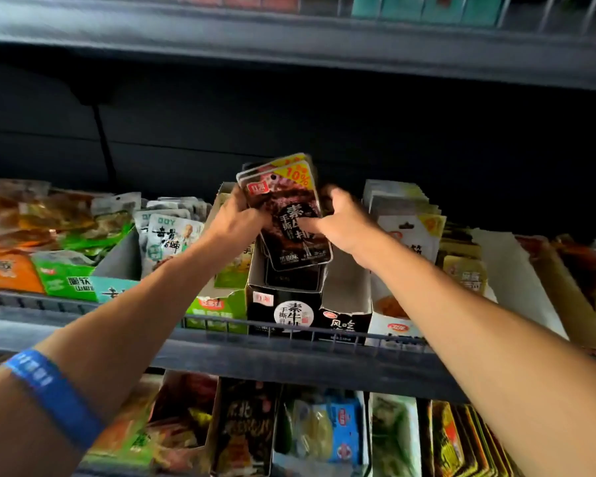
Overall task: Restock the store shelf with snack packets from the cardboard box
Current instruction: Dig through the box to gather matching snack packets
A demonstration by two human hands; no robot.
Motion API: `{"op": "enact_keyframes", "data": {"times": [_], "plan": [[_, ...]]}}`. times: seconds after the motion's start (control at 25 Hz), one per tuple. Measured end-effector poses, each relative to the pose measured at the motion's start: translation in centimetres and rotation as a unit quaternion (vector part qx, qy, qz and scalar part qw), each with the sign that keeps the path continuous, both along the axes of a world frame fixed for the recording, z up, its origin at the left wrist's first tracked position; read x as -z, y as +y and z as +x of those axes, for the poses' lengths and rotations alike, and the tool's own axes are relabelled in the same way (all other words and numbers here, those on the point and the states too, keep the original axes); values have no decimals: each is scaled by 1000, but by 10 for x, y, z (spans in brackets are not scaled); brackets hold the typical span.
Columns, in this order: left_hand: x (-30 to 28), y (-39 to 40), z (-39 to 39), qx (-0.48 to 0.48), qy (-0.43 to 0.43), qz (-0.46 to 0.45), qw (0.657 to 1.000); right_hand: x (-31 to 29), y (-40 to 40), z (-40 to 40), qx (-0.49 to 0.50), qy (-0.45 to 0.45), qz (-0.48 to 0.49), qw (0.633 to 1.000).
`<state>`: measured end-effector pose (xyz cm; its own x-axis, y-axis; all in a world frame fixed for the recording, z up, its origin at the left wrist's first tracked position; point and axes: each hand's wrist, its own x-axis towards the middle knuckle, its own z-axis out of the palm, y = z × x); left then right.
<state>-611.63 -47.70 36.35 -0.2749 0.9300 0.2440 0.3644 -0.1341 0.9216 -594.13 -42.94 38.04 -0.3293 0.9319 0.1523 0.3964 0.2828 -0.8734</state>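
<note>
1. Nearest the camera, at the lower left, a forearm wearing a blue wristband (50, 387) reaches up and forward; a second bare forearm reaches in from the lower right.
2. At the far left of the shelf (289, 354), orange and green snack boxes (31, 270) sit heaped with loose packets; beside them stands a tray of white packets (167, 235) with green print; how many there are is too blurred to count.
3. The left hand (236, 216) grips the left edge of a small stack of dark snack packets (286, 215), fingers curled behind it.
4. The stack is held upright over the open black display box (284, 297) at the shelf's middle, its lower end dipping inside; at least two packets show at the fanned top corner, though the exact count cannot be told.
5. The packets look light, thin and glossy, so likely slippery and bendy; holding both side edges, as here, seems the surest grip.
6. The right hand (341, 222) pinches the right edge, thumb across the front.
7. Rightward, one more black box (344, 321) looks nearly empty; past it stand white and yellow packets (406, 228).
</note>
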Motion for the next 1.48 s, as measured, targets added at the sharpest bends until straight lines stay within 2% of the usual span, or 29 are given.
{"op": "enact_keyframes", "data": {"times": [0.08, 0.16, 0.28, 0.32, 0.36, 0.48, 0.56, 0.6, 0.68, 0.76, 0.84, 0.88, 0.96, 1.04, 1.16, 1.28, 1.36, 1.48], "plan": [[2, -1, -2, -8, -11, 27, 1000, 2, -1, -5, -8, 7, -9, 1000], [4, -5, 1, -3, 25, 43, 999, 7, -2, -8, 5, -23, 3, 1000], [10, -2, 11, -21, 153, 45, 987, 10, -7, -5, 52, -184, 107, 976], [13, 2, 12, -44, 203, 45, 977, 12, -10, -5, 70, -212, 138, 965], [15, 3, 14, -74, 239, 38, 968, 14, -13, -7, 84, -222, 167, 957], [20, 9, 12, -109, 260, 39, 959, 25, -15, -10, 104, -199, 295, 929], [20, 13, 8, -108, 336, 8, 936, 25, -8, -7, 85, -196, 317, 924], [20, 13, 8, -101, 375, -13, 921, 24, -5, -4, 74, -241, 317, 914], [21, 9, 12, -89, 382, -32, 919, 24, -4, 1, 90, -362, 349, 860], [25, -3, 16, -108, 354, 10, 929, 25, -12, 1, 105, -357, 431, 822], [31, -25, 18, -132, 360, 83, 920, 27, -22, 1, -6, -348, 484, 803], [37, -37, 19, -135, 372, 116, 911, 29, -27, 1, -69, -366, 471, 800], [46, -60, 22, -124, 403, 160, 893, 32, -31, 0, -101, -413, 391, 816], [57, -72, 19, -92, 420, 171, 887, 30, -28, -2, -60, -435, 326, 838], [67, -74, 12, 23, 448, 115, 886, 26, -30, -5, -83, -432, 330, 835], [76, -73, 13, 31, 477, 129, 869, 34, -33, -12, -122, -459, 285, 833], [78, -75, 15, 18, 468, 139, 872, 40, -34, -10, -85, -420, 297, 853], [81, -87, 19, -10, 473, 119, 873, 42, -58, 9, -36, -301, 300, 904]]}}
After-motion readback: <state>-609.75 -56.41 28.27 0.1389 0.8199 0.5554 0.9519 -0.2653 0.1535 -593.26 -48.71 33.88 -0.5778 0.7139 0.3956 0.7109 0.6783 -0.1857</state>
